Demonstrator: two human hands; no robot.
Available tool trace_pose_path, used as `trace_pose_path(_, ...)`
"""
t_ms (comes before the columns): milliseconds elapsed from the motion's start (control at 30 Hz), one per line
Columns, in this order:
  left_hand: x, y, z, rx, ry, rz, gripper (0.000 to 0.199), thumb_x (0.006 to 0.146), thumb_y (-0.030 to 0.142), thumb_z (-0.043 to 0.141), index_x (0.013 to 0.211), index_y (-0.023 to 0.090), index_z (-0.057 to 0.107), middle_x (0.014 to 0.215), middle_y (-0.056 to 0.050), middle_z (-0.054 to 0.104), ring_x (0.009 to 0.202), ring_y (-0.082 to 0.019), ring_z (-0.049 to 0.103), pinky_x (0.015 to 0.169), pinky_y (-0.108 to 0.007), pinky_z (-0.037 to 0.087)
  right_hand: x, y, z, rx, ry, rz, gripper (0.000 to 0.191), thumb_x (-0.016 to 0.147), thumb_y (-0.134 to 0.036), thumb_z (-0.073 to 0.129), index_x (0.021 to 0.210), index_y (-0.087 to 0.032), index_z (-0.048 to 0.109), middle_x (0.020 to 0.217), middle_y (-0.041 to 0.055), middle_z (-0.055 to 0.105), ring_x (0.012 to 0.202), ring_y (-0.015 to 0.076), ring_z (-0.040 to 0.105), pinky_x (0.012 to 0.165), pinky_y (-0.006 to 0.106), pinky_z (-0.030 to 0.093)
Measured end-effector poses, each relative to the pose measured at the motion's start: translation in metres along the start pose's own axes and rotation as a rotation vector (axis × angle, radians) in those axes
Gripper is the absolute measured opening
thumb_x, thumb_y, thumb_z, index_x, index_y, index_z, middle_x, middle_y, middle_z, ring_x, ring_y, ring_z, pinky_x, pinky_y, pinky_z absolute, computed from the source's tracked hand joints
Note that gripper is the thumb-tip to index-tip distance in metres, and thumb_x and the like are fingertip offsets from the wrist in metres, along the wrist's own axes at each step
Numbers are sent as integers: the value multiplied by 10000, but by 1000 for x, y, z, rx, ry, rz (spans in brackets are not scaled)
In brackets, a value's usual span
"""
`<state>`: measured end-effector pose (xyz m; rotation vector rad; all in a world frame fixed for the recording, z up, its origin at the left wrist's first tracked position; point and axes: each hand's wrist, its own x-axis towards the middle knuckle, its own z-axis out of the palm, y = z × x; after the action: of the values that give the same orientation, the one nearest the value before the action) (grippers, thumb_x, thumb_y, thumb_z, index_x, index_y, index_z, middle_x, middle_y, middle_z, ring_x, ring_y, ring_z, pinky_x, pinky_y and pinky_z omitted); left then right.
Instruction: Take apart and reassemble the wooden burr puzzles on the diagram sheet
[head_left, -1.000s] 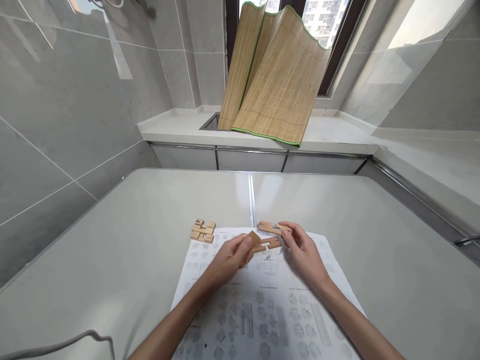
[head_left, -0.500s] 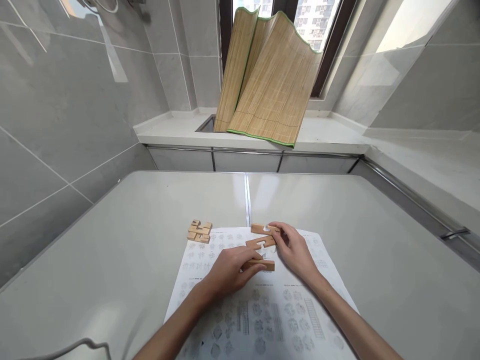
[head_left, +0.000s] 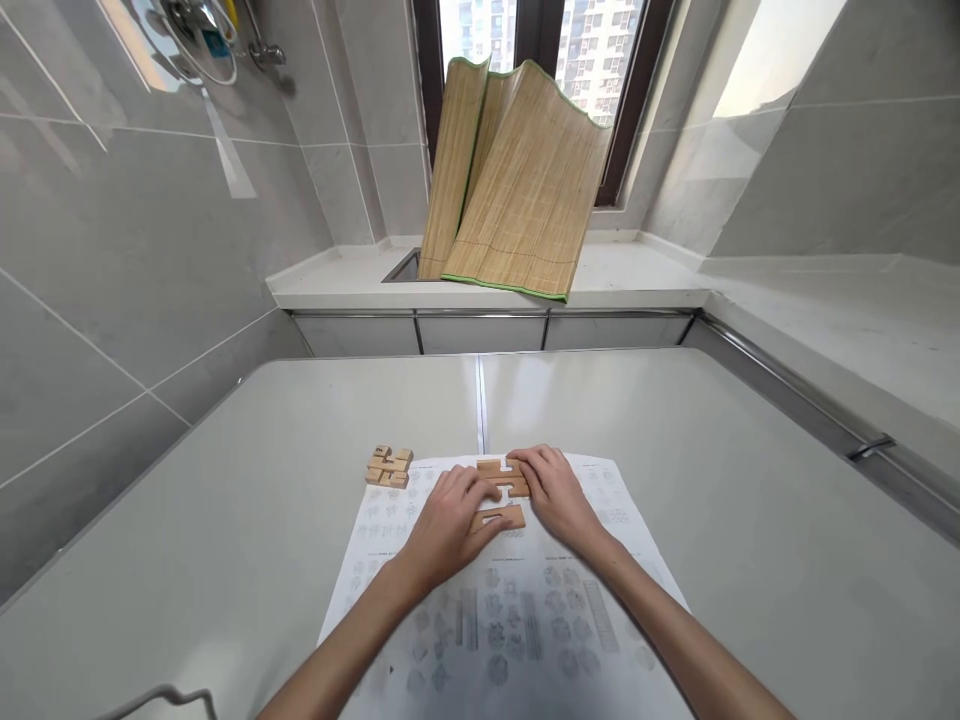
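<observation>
Two notched blocks [head_left: 504, 481] lie together on the sheet [head_left: 555, 680], the right hand [head_left: 555, 492] touching their ends. A third block [head_left: 514, 516] sits apart, unjoined, by the left hand's [head_left: 450, 520] thumb — whether either hand grips, I can't tell — and the cluster [head_left: 389, 468] lies untouched.

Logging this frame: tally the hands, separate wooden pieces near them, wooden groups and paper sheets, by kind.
Hands: 2
Wooden pieces near the hands: 3
Wooden group, counted as one: 1
Printed sheet: 1
Total: 7
</observation>
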<state>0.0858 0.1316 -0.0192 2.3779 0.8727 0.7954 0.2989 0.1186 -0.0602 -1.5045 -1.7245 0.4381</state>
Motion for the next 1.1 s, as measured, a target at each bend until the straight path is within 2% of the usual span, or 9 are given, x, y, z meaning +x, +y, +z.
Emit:
trace_pose_path(100, 4, 1, 1, -2, 37, -27, 361, 923, 418, 738, 1241, 263, 663, 1265, -119, 628, 1163, -328, 539, 992, -445, 402, 0, -3, -2, -2, -3, -23, 342, 1092, -252, 376, 1188, -281, 703, 1073, 74, 662, 1044, 264, 605, 941, 430, 507)
trace_pose_path(233, 9, 2, 5, -17, -9, 8, 662, 819, 457, 837, 1391, 267, 563, 1460, -144, 531, 1347, -382, 458, 1121, -532, 355, 0, -5, -5, 1, -9, -47, 335, 1084, -220, 401, 1204, -286, 707, 1092, 76, 648, 1055, 260, 603, 953, 427, 513)
trace_pose_path(333, 12, 2, 8, 49, -35, 0, 728, 804, 419, 846, 1428, 277, 500, 1420, -122, 570, 1325, -363, 501, 1129, -537, 389, -1, -5, -6, 6, -25, -68, 323, 1075, -199, 414, 1168, -284, 712, 1121, 75, 648, 1072, 260, 601, 945, 424, 525)
trace_pose_path(500, 5, 5, 3, 213, -27, -73, 663, 782, 442, 850, 1333, 261, 529, 1255, -94, 647, 1161, -342, 600, 966, -493, 534, -1, -5, -5, 19, -16, -70, 297, 1073, -189, 392, 1173, -265, 660, 1130, 84, 663, 1092, 274, 608, 949, 446, 533)
trace_pose_path(633, -19, 2, -18, 320, -9, -99, 585, 847, 493, 792, 1317, 261, 532, 1258, -104, 651, 1152, -348, 609, 966, -514, 536, -2, -6, -5, 31, -6, -59, 248, 1069, -209, 400, 1157, -252, 628, 1144, 93, 662, 1107, 282, 607, 976, 470, 526)
trace_pose_path(867, -78, -23, -73, 387, -56, -122, 680, 864, 570, 766, 1408, 281, 478, 1405, -121, 600, 1266, -351, 592, 1026, -507, 538, -6, -6, -4, 38, -9, -47, 214, 1057, -234, 419, 1124, -254, 621, 1149, 92, 666, 1102, 285, 610, 958, 480, 537)
trace_pose_path(1000, -93, -39, -96, 422, -14, -124, 749, 816, 613, 794, 1407, 280, 478, 1439, -131, 568, 1295, -358, 579, 1034, -509, 541, -7, -5, -2, 31, -14, -50, 204, 1057, -252, 422, 1118, -258, 617, 1137, 92, 664, 1095, 288, 614, 959, 487, 537)
trace_pose_path(1100, -98, -48, -106, 458, 47, -151, 820, 765, 646, 822, 1419, 287, 481, 1465, -130, 538, 1335, -376, 542, 1063, -540, 518, -8, -4, -1, 21, -22, -48, 196, 1056, -259, 431, 1132, -262, 612, 1142, 86, 663, 1098, 284, 612, 963, 483, 537)
